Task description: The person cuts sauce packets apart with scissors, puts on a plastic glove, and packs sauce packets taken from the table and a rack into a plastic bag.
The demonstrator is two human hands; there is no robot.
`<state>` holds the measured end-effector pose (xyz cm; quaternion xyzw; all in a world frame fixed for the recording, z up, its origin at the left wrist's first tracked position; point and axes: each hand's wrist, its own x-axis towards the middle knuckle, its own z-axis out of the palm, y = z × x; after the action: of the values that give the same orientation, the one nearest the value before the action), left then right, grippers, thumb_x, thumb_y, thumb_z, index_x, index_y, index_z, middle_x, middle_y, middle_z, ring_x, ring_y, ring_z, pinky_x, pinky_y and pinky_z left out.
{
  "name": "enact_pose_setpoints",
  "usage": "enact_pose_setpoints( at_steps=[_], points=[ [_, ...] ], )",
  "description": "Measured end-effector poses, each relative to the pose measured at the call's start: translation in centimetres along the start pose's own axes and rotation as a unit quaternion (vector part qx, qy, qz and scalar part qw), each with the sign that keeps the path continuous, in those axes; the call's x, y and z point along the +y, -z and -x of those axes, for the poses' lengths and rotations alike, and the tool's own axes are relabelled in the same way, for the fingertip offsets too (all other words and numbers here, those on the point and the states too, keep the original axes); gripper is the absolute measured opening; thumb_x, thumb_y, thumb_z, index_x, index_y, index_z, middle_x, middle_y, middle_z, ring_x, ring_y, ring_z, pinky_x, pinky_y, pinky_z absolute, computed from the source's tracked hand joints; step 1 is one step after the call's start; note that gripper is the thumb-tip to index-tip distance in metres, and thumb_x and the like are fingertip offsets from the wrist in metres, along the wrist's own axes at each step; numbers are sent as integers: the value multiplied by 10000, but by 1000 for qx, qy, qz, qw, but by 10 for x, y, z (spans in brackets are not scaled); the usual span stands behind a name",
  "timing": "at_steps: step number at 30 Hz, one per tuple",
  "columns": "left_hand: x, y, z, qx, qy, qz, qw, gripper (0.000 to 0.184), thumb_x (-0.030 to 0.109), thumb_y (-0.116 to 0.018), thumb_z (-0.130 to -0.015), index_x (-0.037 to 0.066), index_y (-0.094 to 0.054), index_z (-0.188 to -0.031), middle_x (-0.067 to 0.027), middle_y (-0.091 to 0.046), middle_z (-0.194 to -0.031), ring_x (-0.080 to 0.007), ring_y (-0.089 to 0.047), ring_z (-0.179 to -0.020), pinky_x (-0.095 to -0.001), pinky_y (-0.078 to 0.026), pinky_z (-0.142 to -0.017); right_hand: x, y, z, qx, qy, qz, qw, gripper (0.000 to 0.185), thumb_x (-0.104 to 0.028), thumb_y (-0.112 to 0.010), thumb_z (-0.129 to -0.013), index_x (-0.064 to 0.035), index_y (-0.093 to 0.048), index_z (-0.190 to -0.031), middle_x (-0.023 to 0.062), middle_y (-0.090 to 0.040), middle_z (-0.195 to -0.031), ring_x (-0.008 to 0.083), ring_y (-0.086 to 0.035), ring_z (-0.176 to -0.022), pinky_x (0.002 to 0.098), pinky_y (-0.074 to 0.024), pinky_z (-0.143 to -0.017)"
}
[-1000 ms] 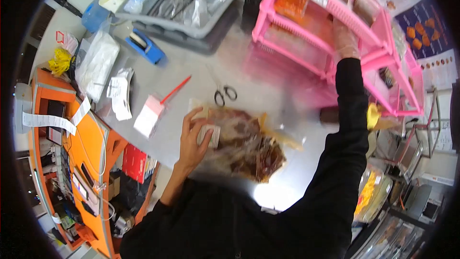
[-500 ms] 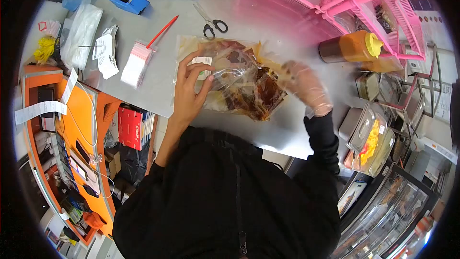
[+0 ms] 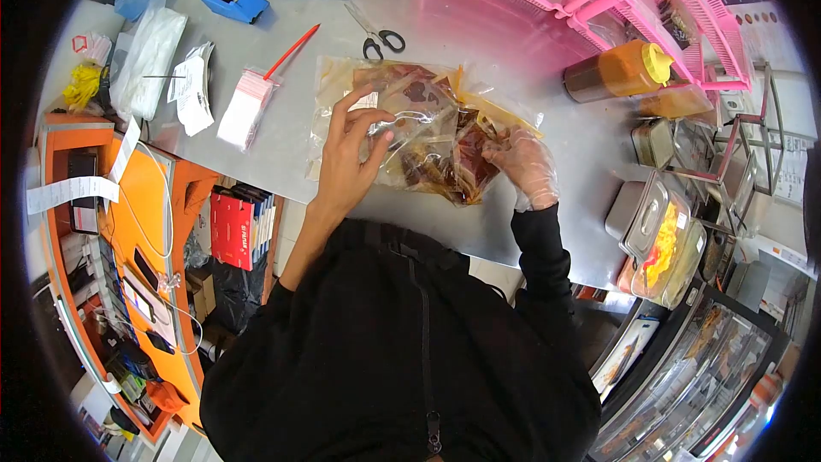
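Clear plastic bags (image 3: 419, 111) with dark brown, saucy contents lie overlapping on the metal counter in front of me. My left hand (image 3: 349, 144) is bare and rests over the left part of the bags, fingers curved and apart, beside a white label (image 3: 365, 101). My right hand (image 3: 526, 162), in a clear plastic glove, has its fingers closed at the right side of the dark brown bag (image 3: 473, 150). Its fingertips pinch the plastic there. A loose flap of clear, yellow-stained plastic (image 3: 505, 111) stretches out above that hand.
Scissors (image 3: 374, 38), a red pen (image 3: 292, 51) and a packet of small pink-and-white bags (image 3: 246, 107) lie beyond the bags. A yellow-capped sauce bottle (image 3: 617, 71) lies below a pink rack (image 3: 599, 0). Metal food containers (image 3: 637, 216) stand at right, an orange cabinet (image 3: 141, 205) at left.
My right hand has come left and toward me, from a blur at the bags' right edge to a pinch on the plastic. The bags have shifted slightly. My left hand stays nearly in place.
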<state>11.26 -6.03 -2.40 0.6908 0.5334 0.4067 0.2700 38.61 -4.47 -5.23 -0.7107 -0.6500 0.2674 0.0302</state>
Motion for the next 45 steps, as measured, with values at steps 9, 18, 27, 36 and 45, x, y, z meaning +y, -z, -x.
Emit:
enact_pose_setpoints(
  at_steps=[9, 18, 27, 36, 45],
  points=[
    [-8, 1, 6, 4, -3, 3, 1000, 175, 84, -636, -828, 47, -632, -999, -122, -441, -1305, -253, -577, -954, -344, -473, -765, 23, -4, -8, 44, 61, 53, 996, 290, -313, -567, -841, -36, -631, -901, 198, -625, -908, 356, -598, -879, 427, -467, -754],
    [-11, 5, 9, -2, 37, 3, 999, 161, 82, -636, -822, 49, -638, -979, -118, -470, -1282, -260, -589, -968, -356, -462, -814, -24, 61, 28, 112, 48, -229, 966, 180, -226, -560, -872, -63, -601, -935, 148, -595, -829, 250, -604, -778, 354, -458, -704],
    [-10, 11, 8, 17, -4, -43, 999, 165, 87, -635, -829, 50, -631, -989, -118, -471, -1273, -267, -588, -956, -362, -477, -775, -66, 49, 19, 73, 94, -77, 990, 331, -370, -572, -824, -66, -633, -939, 169, -607, -879, 346, -589, -804, 414, -453, -738],
    [-19, 12, 10, 5, 27, -47, 999, 167, 87, -632, -827, 50, -626, -990, -115, -473, -1273, -278, -583, -977, -359, -471, -806, -2, 0, 20, 16, 44, 39, 998, 404, -371, -650, -757, -25, -609, -962, 181, -635, -909, 344, -608, -884, 424, -470, -781],
    [-19, 4, 7, -20, -28, -74, 997, 172, 134, -624, -841, 39, -619, -984, -163, -498, -1246, -321, -457, -1176, -402, -358, -978, 21, -12, 19, 23, 22, -23, 999, 344, -402, -593, -802, -79, -655, -902, 156, -646, -847, 325, -619, -809, 425, -474, -738]
  ],
)
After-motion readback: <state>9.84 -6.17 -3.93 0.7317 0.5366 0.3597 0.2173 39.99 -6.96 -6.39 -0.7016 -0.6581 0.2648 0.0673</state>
